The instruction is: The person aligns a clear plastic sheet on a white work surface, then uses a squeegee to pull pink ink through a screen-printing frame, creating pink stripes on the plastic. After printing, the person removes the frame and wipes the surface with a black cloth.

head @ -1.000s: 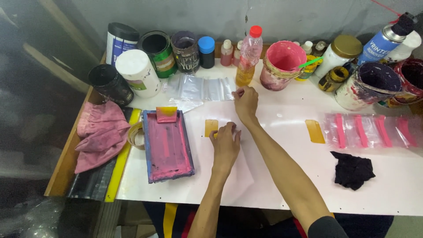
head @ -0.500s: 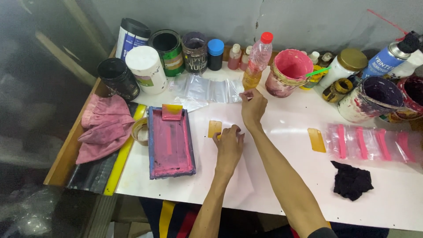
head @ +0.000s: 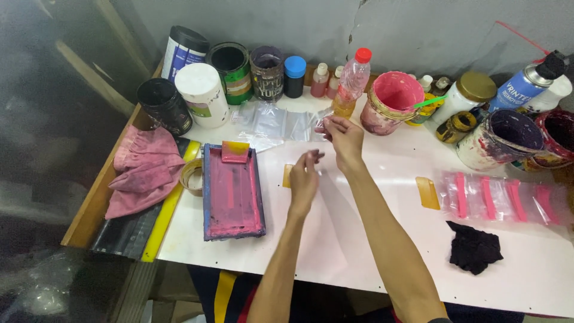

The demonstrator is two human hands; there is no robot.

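Both hands are raised over the white table (head: pixel 382 251). My right hand (head: pixel 342 136) pinches the top edge of a clear plastic bag (head: pixel 336 197) that hangs down toward the table. My left hand (head: pixel 304 178) pinches the bag's other edge, just below and to the left. A small amber piece (head: pixel 287 176) lies on the table under my left hand. A pink-stained printing frame (head: pixel 232 192) with a pink and yellow squeegee (head: pixel 235 151) at its far end lies left of my hands.
Paint cans, jars and bottles line the back wall, among them a pink-stained tub (head: pixel 392 101) and a plastic bottle (head: pixel 351 82). Loose clear bags (head: pixel 272 122) lie in front of them. Bagged pink strips (head: pixel 499 198), an amber scraper (head: pixel 428 192) and a black rag (head: pixel 474 246) lie right; a pink cloth (head: pixel 143 176) left.
Both hands have lifted off the table. The right hand has risen with the clear bag's edge, and the left hand has come up from the amber piece to pinch the bag.
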